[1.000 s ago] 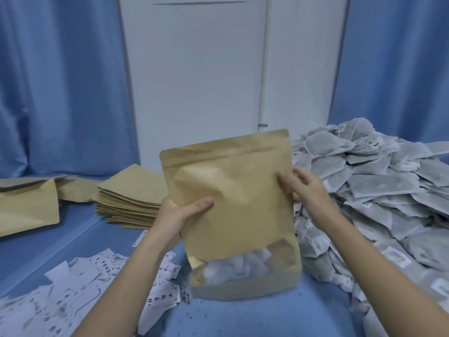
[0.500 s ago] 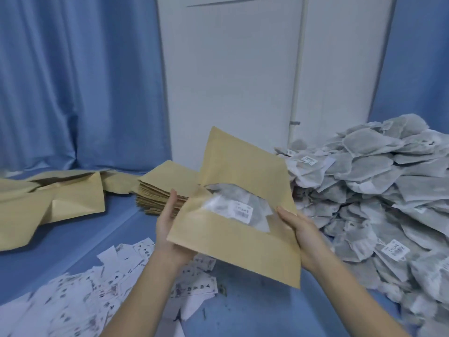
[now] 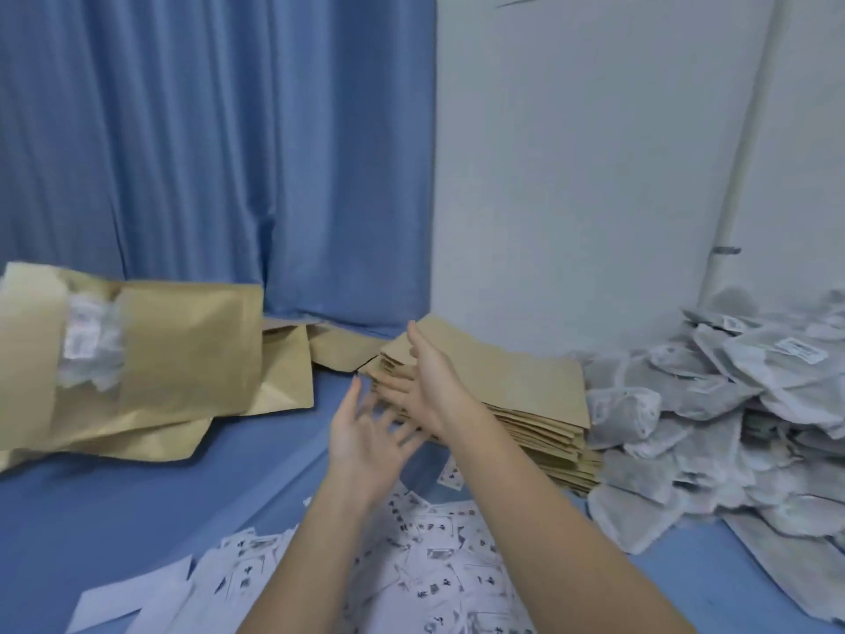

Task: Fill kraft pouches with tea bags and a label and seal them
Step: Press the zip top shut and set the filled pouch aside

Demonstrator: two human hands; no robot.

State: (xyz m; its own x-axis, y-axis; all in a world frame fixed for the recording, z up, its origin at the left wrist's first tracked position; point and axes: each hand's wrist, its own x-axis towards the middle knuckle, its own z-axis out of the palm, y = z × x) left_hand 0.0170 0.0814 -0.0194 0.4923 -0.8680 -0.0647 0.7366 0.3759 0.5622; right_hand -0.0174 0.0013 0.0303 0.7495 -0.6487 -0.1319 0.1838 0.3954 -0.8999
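Head view: both hands hold nothing, fingers straight and spread, the left hand just before the right hand over bare blue table; one filled pouch, blurred and cut by the left edge, seems airborne above other pouches; one stack of empty pouches beside the tea bag heap; labels too many to count.

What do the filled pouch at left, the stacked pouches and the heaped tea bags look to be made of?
Filled pouch: matte tan kraft paper with a clear, probably plastic, window showing white contents. Stacked pouches: the same dull kraft paper, flat, with layered edges. Tea bags: greyish-white, soft, fibrous-looking material, likely non-woven or filter paper.
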